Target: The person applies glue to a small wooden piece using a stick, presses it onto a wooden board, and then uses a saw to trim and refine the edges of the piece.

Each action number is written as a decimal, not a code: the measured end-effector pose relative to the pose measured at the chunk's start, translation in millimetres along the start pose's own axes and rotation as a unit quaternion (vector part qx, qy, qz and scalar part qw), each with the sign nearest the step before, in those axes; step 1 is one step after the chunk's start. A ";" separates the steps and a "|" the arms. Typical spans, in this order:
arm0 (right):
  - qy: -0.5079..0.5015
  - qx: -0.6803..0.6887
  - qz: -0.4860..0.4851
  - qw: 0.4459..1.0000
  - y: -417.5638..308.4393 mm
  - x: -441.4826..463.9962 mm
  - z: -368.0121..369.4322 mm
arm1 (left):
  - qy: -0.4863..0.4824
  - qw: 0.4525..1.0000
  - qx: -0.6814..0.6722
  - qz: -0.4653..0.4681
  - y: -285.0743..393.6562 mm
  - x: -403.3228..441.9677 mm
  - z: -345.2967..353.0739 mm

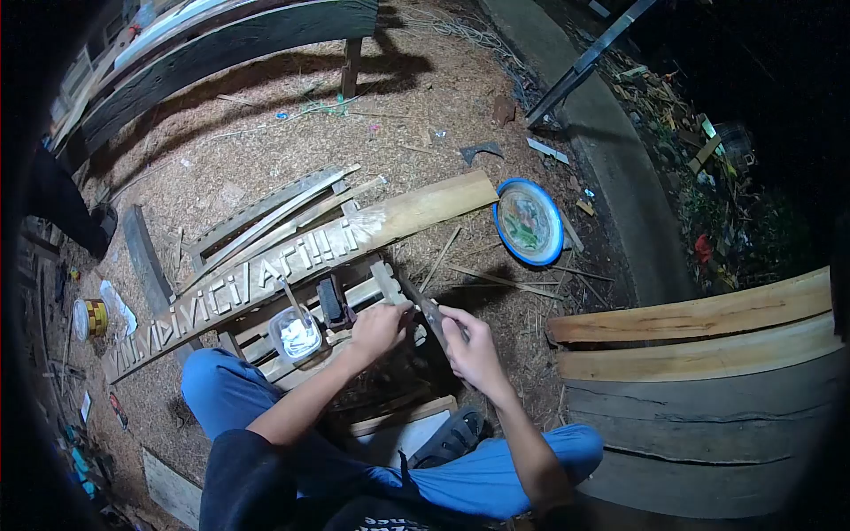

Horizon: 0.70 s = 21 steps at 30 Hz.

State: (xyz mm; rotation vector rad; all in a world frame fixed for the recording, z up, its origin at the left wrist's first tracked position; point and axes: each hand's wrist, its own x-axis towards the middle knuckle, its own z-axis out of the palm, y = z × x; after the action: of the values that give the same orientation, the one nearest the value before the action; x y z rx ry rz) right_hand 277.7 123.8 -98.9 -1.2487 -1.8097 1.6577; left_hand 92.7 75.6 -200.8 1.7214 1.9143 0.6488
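Observation:
My right hand (472, 352) is closed around a long, dark knife-like tool (432, 316), its kind not fully clear. Beside the tool's upper part, my left hand (381, 328) is closed in a pinch, and what it holds is too small to make out. A clear plastic tub (298, 335) of white paste, with a stick or brush (290, 299) standing in it, sits left of that hand. Just above the hands is a dark block (333, 301) on wooden slats. Beyond lies a long plank (416, 212) bearing raised pale letters (266, 272).
A blue-rimmed basin (529, 221) stands at the plank's far end. Wide boards (699, 354) lie to the right. A wooden bench (221, 53) is at the back, a yellow tin (90, 319) at left. Shavings cover the ground, and a person's leg (66, 203) shows at left.

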 end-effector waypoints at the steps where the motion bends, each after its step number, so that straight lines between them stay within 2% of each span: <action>1: -0.006 0.001 0.014 1.000 -6.6 5.6 1.9 | 0.001 1.000 0.006 0.002 -0.1 0.1 -2.8; 2: -0.001 0.003 0.012 1.000 -15.8 0.4 -3.3 | -0.005 1.000 0.007 0.000 0.6 -0.7 -5.5; 4: -0.053 0.093 0.102 0.989 -61.4 -20.4 -21.7 | 0.001 1.000 0.007 0.005 -1.7 -2.2 -0.5; 5: -0.049 0.098 0.067 0.992 -58.9 -23.5 -29.7 | 0.010 1.000 0.006 0.004 -2.8 -0.7 1.2; 8: -0.046 0.107 0.048 0.992 -40.6 -22.3 -30.4 | 0.005 1.000 -0.009 -0.006 -3.3 0.9 3.7; 10: -0.009 0.068 0.003 0.998 -37.4 -19.7 -15.6 | 0.005 1.000 -0.010 -0.003 -3.1 0.8 3.6; 13: -0.009 0.029 0.011 0.999 -58.6 -28.0 -10.2 | 0.000 1.000 -0.002 -0.012 -3.3 1.1 3.7; 15: 0.002 -0.007 0.035 0.999 -66.4 -34.2 -12.0 | 0.016 1.000 -0.004 0.021 -4.3 0.1 4.3; 17: 0.038 -0.113 -0.041 0.992 -60.3 -34.9 -13.4 | 0.012 1.000 -0.003 0.024 -6.2 -0.9 5.3; 21: 0.080 -0.131 -0.060 0.986 -57.4 -30.0 -7.0 | -0.007 1.000 0.004 0.024 -2.6 -1.8 1.2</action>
State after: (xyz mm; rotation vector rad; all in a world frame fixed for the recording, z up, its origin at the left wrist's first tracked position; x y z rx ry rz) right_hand 279.1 109.3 -35.4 -1.3066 -2.0062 1.2483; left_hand 91.6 73.6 -203.2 1.7768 1.8733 0.6474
